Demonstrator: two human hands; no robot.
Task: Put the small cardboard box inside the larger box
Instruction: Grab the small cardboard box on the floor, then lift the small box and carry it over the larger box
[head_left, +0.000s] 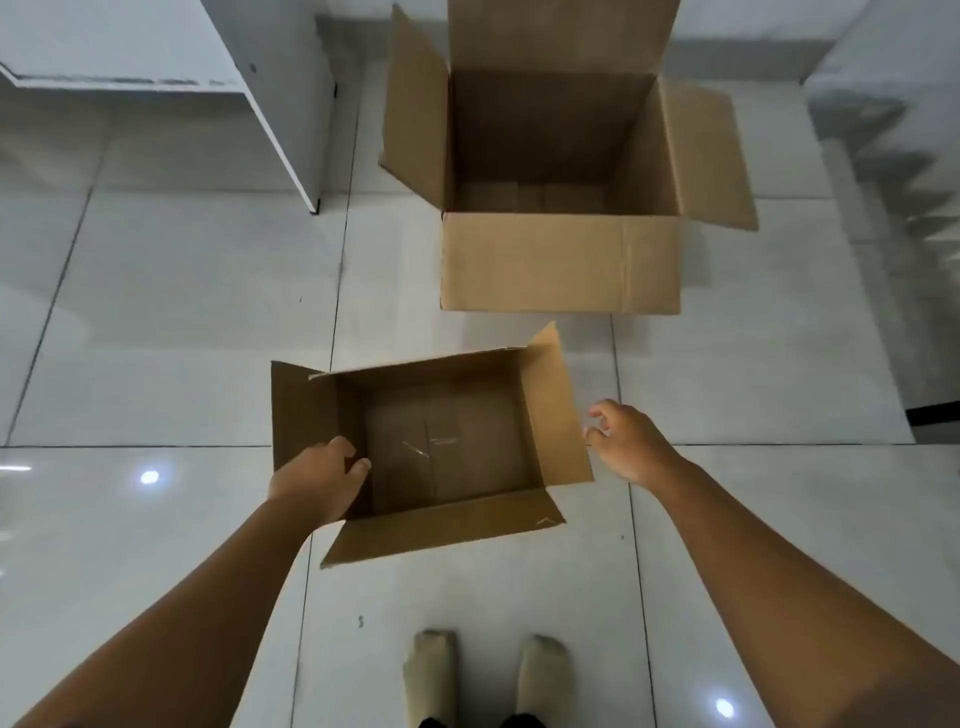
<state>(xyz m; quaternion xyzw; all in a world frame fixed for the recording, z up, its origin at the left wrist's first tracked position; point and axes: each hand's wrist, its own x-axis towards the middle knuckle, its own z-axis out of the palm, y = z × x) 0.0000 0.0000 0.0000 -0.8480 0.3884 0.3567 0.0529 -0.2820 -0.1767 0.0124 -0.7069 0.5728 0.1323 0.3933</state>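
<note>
The small cardboard box sits open on the tiled floor just in front of me, its flaps spread outward and its inside empty. My left hand grips the box's left wall, fingers curled over the rim into the box. Beside the right flap hovers my right hand, fingers apart and holding nothing, a little clear of the cardboard. The larger box stands farther away, open, flaps up and out, with nothing visible inside.
A white cabinet stands at the far left beside the larger box. White walls rise at the far right. My two feet in pale socks are on the glossy floor tiles just below the small box.
</note>
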